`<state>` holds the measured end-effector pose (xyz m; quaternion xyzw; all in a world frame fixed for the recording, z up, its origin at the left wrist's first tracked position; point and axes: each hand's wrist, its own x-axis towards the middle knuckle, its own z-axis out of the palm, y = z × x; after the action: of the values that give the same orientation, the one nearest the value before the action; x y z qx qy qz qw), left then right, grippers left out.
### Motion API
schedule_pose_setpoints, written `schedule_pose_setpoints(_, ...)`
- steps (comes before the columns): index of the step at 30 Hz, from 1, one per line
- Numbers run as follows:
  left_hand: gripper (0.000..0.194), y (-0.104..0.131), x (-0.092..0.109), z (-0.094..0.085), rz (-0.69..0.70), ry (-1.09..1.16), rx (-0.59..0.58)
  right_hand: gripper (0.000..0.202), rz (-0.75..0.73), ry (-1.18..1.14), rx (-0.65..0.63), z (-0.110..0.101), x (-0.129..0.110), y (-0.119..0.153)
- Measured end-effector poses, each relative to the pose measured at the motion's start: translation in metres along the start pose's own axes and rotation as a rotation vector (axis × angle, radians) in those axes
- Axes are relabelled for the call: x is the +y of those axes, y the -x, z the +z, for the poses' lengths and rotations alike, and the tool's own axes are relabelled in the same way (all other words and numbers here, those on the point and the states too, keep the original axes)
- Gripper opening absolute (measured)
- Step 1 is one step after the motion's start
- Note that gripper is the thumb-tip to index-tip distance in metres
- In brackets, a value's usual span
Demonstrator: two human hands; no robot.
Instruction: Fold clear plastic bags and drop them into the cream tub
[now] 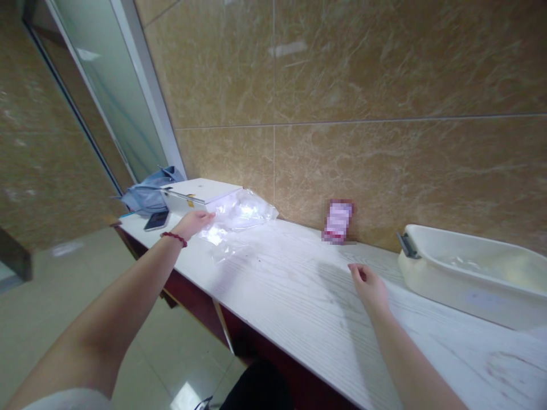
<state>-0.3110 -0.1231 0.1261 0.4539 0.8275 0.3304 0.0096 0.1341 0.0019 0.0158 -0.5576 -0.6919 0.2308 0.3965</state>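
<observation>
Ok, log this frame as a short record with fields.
Left hand: at the edge of clear crinkled plastic wrapping; grip unclear
Right hand: loosely curled over the white wood-grain table; no held thing visible
Left side: white rectangular box, light-blue fabric bag, dark-screened phone
Right side: cream oblong plastic tub, grey handle
By wall: pixelated pinkish rectangular item

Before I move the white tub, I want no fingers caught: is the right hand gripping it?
No, the right hand is apart from the white tub, with tabletop showing between them.
</observation>
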Motion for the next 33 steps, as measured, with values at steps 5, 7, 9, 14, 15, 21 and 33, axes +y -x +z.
schedule_pose_setpoints(5, 0.039, 0.031, 0.046, 0.022, 0.123, 0.304, -0.119, 0.030, -0.213, -0.027, 0.004, 0.004, -0.011, 0.012)
schedule_pose_setpoints(7, 0.038, 0.043, 0.067, 0.035, 0.135, 0.418, -0.148, 0.025, -0.384, -0.027, 0.019, 0.005, -0.028, 0.024)
schedule_pose_setpoints(9, 0.037, 0.055, 0.090, 0.050, 0.129, 0.501, -0.205, 0.019, -0.578, -0.032, 0.010, 0.005, -0.052, 0.041)
schedule_pose_setpoints(14, 0.038, 0.092, 0.145, 0.083, 0.208, 0.677, -0.440, 0.030, -0.786, 0.048, 0.046, 0.000, -0.103, 0.072)
schedule_pose_setpoints(15, 0.037, 0.100, 0.154, 0.086, 0.235, 0.692, -0.502, 0.034, -0.764, 0.066, 0.084, -0.004, -0.107, 0.073)
schedule_pose_setpoints(21, 0.038, 0.136, 0.177, 0.093, 0.348, 0.601, -0.805, 0.015, -0.764, 0.134, 0.157, -0.044, -0.100, 0.064)
schedule_pose_setpoints(33, 0.041, 0.177, 0.213, 0.064, 0.806, 0.233, -0.339, 0.013, -0.442, 0.472, -0.124, -0.096, -0.144, 0.073)
